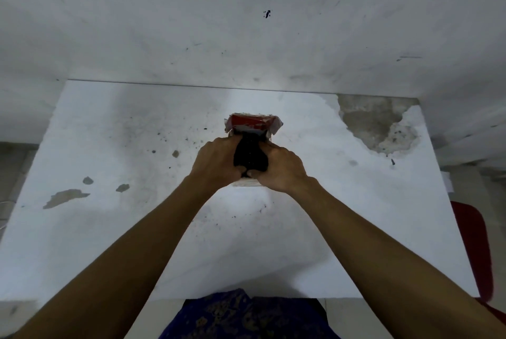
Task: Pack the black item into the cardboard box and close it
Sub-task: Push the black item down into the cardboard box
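A small cardboard box [253, 123] with a red inner flap stands open on the white table [109, 229], near its middle. The black item [249, 153], soft and bunched, sits in the box's mouth. My left hand [216, 160] grips the item from the left. My right hand [282, 167] grips it from the right. Both thumbs meet at its near edge. The box's lower part is hidden behind my hands, apart from a pale strip of its near edge [247, 182].
The white table has chipped patches at the back right [375, 122] and the left [65, 197]. A stained white wall [246, 24] rises right behind the table. A red chair [473, 251] stands at the table's right side.
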A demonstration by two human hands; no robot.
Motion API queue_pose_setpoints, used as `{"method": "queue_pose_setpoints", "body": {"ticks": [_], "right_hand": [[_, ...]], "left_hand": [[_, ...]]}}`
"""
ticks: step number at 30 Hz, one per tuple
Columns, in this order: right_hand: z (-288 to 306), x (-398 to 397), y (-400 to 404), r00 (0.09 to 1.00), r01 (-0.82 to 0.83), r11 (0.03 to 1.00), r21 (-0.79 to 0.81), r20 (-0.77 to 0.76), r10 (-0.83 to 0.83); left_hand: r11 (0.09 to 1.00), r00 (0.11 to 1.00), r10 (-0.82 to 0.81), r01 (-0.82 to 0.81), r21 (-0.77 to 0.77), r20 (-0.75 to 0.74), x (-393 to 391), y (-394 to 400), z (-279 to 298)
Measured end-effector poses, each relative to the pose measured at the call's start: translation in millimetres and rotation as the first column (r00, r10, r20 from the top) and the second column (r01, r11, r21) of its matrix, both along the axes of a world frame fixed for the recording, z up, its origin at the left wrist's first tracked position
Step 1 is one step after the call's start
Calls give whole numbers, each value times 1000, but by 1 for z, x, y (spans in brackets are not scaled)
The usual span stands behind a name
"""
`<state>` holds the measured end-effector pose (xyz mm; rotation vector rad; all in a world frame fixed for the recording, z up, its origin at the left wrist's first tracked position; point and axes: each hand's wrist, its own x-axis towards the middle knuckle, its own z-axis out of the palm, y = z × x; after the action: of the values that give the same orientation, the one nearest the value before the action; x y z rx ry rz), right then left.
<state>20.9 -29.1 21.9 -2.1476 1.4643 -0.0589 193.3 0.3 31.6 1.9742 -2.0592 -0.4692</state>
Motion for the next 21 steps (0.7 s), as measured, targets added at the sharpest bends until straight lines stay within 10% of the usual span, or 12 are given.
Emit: {"method": "queue_pose_setpoints", "body": {"ticks": [4, 8, 21], "right_hand": [[-3, -5, 3, 993, 6, 989, -150, 115, 12], [-8, -2, 1, 990, -137, 981, -135, 28, 142], [-10, 2, -10, 982, -187, 976, -115, -44, 183]], "left_hand": [[924, 894, 369, -383, -7, -256, 9, 11, -3], [906, 884, 384, -306, 293, -264, 4, 8, -21], [850, 799, 517, -438, 292, -307, -6, 1, -29]]}}
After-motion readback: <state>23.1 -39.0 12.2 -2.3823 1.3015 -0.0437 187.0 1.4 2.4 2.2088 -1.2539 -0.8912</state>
